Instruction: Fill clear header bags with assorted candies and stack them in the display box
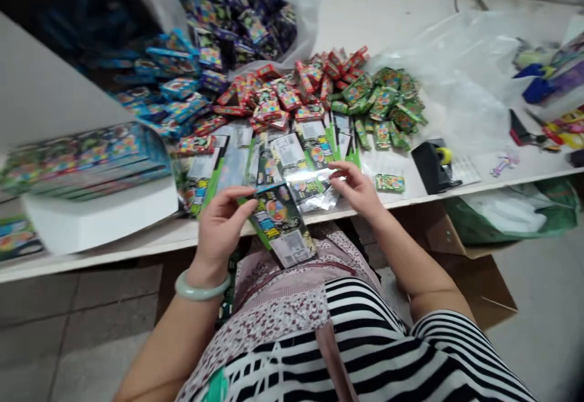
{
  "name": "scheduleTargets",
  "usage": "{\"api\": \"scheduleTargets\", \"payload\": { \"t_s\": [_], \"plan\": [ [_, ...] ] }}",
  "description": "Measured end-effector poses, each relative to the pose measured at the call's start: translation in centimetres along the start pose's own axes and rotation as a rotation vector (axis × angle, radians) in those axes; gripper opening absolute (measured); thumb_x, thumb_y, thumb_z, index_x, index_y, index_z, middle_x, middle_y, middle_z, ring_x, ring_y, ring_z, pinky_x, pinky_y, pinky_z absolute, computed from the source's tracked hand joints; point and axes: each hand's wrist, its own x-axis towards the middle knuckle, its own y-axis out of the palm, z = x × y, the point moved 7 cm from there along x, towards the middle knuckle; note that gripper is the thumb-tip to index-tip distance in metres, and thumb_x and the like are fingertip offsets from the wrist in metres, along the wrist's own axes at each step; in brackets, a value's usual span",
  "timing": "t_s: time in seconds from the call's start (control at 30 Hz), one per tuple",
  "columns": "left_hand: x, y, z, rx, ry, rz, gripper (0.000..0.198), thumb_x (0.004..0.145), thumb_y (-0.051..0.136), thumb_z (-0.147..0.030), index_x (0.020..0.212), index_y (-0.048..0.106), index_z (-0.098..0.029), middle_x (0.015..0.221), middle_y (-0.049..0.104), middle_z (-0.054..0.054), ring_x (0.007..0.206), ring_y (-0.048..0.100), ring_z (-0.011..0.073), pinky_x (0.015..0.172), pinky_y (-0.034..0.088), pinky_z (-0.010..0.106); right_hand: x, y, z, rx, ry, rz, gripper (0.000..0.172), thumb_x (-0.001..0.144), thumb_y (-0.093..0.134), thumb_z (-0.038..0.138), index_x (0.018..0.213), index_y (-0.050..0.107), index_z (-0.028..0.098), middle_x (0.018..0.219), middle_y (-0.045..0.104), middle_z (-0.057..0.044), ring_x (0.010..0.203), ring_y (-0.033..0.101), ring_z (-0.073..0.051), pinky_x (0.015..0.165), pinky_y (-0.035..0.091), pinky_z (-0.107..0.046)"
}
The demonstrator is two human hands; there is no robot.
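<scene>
My left hand [223, 222] pinches the upper left corner of a flat, dark printed packet [280, 222]. The packet has a colourful round picture, a pale label and green and blue edges, and it hangs tilted over the table's front edge. To its right, my right hand [358, 189] has its fingers bent and apart, with the tips beside a shiny clear plastic sleeve [319, 198]. Whether they touch the sleeve is hard to tell. Under and behind both hands lie several similar packets [287, 152] with green edges and pale labels.
Small red boxes [274, 98], green boxes [383, 101] and blue boxes [180, 89] lie heaped behind the packets. A plastic bag [308, 19] holds purple ones. A white carton [104, 216] stands left, a black tape dispenser [431, 168] right. One green box [390, 183] lies near the edge.
</scene>
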Motion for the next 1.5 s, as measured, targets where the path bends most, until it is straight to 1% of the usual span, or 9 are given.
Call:
{"api": "scheduleTargets", "payload": {
  "t_s": [0.13, 0.23, 0.5, 0.63, 0.73, 0.9, 1.07, 1.2, 1.5],
  "plan": [
    [0.3, 0.6, 1.1, 0.047, -0.051, 0.078, 0.014, 0.079, 0.078, -0.029, 0.090, 0.074, -0.023, 0.095, 0.070, 0.001, 0.095, 0.065, 0.0172, 0.087, 0.053, 0.030, 1.9, -12.3, -4.7, -0.439, 0.147, -0.327, 0.024, 0.086, 0.057, 0.028, 0.100, 0.072, 0.015, 0.108, 0.070, -0.011, 0.094, 0.063, -0.020, 0.091, 0.050, -0.037],
    [0.3, 1.2, 1.4, 0.083, -0.085, 0.087, 0.016, 0.079, 0.077, -0.033, 0.091, 0.074, -0.022, 0.094, 0.070, 0.002, 0.092, 0.064, 0.0178, 0.085, 0.053, 0.031, 3.3, -16.8, -7.7, -0.717, 0.278, -0.325, 0.027, 0.086, 0.056, 0.025, 0.103, 0.074, 0.013, 0.109, 0.069, -0.013, 0.094, 0.062, -0.022, 0.095, 0.045, -0.038],
    [0.6, 1.6, 1.0, 0.130, -0.085, 0.104, 0.020, 0.080, 0.075, -0.038, 0.092, 0.072, -0.022, 0.093, 0.070, 0.003, 0.088, 0.063, 0.0184, 0.079, 0.054, 0.032, 3.6, -16.6, -9.8, -0.725, 0.337, -0.211, 0.014, 0.079, 0.065, 0.028, 0.082, 0.073, 0.017, 0.093, 0.070, -0.008, 0.082, 0.060, -0.019, 0.083, 0.045, -0.034],
    [0.6, 1.9, 1.0, 0.120, -0.062, 0.119, 0.020, 0.081, 0.075, -0.038, 0.091, 0.070, -0.022, 0.092, 0.069, 0.003, 0.090, 0.063, 0.0180, 0.082, 0.053, 0.032, 1.5, -16.8, -7.5, -0.640, 0.311, -0.182, 0.014, 0.076, 0.068, 0.031, 0.074, 0.070, 0.018, 0.083, 0.068, -0.006, 0.081, 0.061, -0.020, 0.081, 0.047, -0.036],
    [0.5, 2.7, 0.6, 0.085, -0.051, 0.126, 0.022, 0.081, 0.075, -0.039, 0.092, 0.068, -0.021, 0.092, 0.068, 0.003, 0.090, 0.063, 0.0171, 0.084, 0.052, 0.031, 0.7, -14.2, -2.6, -0.356, 0.192, -0.154, 0.021, 0.077, 0.072, 0.040, 0.075, 0.068, 0.020, 0.082, 0.068, -0.004, 0.081, 0.062, -0.020, 0.081, 0.049, -0.037],
    [0.0, 3.9, -0.5, 0.059, -0.023, 0.146, 0.026, 0.086, 0.070, -0.046, 0.091, 0.065, -0.020, 0.093, 0.066, 0.004, 0.092, 0.062, 0.0173, 0.088, 0.050, 0.033, 1.3, -1.3, 6.4, -0.035, -0.025, 0.354, 0.024, 0.082, 0.072, 0.046, 0.075, 0.069, 0.023, 0.092, 0.070, -0.005, 0.089, 0.064, -0.019, 0.091, 0.050, -0.040],
    [-0.4, 4.0, -1.7, -0.014, 0.033, 0.214, 0.027, 0.090, 0.066, -0.047, 0.091, 0.063, -0.021, 0.092, 0.065, 0.004, 0.091, 0.061, 0.0171, 0.087, 0.049, 0.033, 3.4, 7.1, 7.6, -0.023, -0.010, 0.543, 0.026, 0.078, 0.075, 0.047, 0.072, 0.068, 0.022, 0.087, 0.071, -0.003, 0.083, 0.062, -0.017, 0.083, 0.051, -0.037],
    [-0.4, 3.4, -1.7, -0.036, 0.020, 0.213, 0.029, 0.094, 0.060, -0.050, 0.091, 0.063, -0.021, 0.091, 0.065, 0.003, 0.088, 0.061, 0.0167, 0.085, 0.048, 0.032, 4.1, 8.8, 5.5, -0.029, 0.156, 0.628, 0.027, 0.076, 0.078, 0.046, 0.072, 0.068, 0.022, 0.068, 0.064, 0.001, 0.063, 0.053, -0.013, 0.061, 0.044, -0.030],
    [-0.4, 3.6, -1.1, -0.029, 0.047, 0.116, 0.022, 0.087, 0.072, -0.038, 0.089, 0.058, -0.021, 0.086, 0.062, 0.001, 0.084, 0.059, 0.0147, 0.081, 0.047, 0.031, 4.4, 9.1, 5.5, -0.183, 0.160, 0.560, 0.028, 0.075, 0.080, 0.045, 0.069, 0.068, 0.021, 0.059, 0.058, 0.002, 0.056, 0.046, -0.011, 0.054, 0.036, -0.029]
  ]
}}
